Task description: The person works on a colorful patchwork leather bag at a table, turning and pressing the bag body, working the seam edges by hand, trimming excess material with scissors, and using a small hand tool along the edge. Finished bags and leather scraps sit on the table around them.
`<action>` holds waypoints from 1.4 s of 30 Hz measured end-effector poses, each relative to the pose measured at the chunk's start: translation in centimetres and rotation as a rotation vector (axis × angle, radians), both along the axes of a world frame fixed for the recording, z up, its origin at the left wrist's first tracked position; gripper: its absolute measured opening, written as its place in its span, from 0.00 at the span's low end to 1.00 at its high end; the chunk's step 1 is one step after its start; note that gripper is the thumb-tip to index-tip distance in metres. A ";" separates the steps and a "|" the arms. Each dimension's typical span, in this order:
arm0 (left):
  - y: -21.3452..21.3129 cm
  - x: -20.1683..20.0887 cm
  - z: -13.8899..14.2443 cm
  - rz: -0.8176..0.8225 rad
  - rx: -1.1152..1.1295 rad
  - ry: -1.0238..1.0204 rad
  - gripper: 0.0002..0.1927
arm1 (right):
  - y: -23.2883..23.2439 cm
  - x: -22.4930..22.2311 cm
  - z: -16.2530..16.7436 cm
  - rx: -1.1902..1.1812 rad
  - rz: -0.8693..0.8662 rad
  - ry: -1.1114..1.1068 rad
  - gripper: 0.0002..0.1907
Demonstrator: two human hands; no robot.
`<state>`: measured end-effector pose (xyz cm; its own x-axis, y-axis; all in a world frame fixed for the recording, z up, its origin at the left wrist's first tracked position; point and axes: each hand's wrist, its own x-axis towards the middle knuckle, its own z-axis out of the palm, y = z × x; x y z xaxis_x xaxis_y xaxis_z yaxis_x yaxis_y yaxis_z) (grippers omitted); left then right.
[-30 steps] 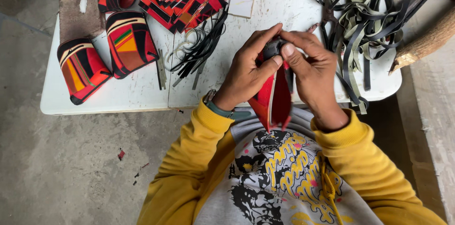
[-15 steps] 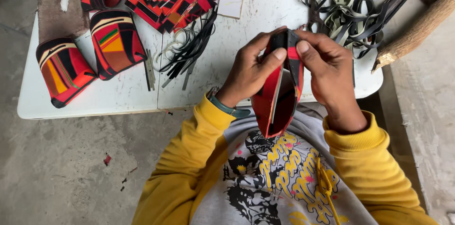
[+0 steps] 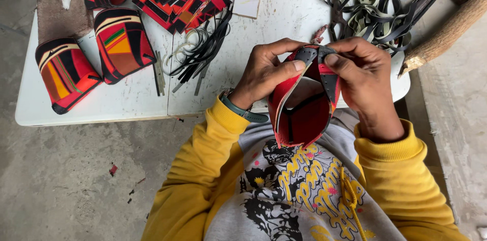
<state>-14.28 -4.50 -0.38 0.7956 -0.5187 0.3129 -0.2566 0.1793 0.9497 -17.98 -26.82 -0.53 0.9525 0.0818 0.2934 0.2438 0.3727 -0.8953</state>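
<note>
The left hand [image 3: 264,73] and the right hand [image 3: 362,76] hold a red pouch [image 3: 304,114] up over the person's lap, just in front of the white bench [image 3: 127,101]. The fingers of both hands are pinched tight on the pouch's grey top strip [image 3: 317,58]. Two finished striped pouches [image 3: 91,63] lie on the bench, well apart from the hands, near a pile of black strips [image 3: 203,50].

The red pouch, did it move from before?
Yes. The red pouch now spreads open between the left hand and right hand, with its top a little farther over the table edge.
</note>
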 end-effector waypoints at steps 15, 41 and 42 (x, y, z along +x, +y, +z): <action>-0.5 -2.9 5.2 0.216 0.292 -0.344 0.25 | -0.5 -2.6 5.0 -0.311 0.021 -0.077 0.18; -1.6 -4.0 3.8 0.336 0.278 -0.513 0.27 | 0.8 -4.0 4.6 -0.543 -0.219 -0.138 0.17; -1.6 -3.9 3.8 0.338 0.295 -0.511 0.26 | 0.8 -4.0 4.6 -0.547 -0.221 -0.137 0.17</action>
<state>-18.23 -6.10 3.47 0.7190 -0.3887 0.5761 -0.6824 -0.2381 0.6911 -21.98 -26.00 4.05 0.9207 0.0596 0.3857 0.3894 -0.2054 -0.8979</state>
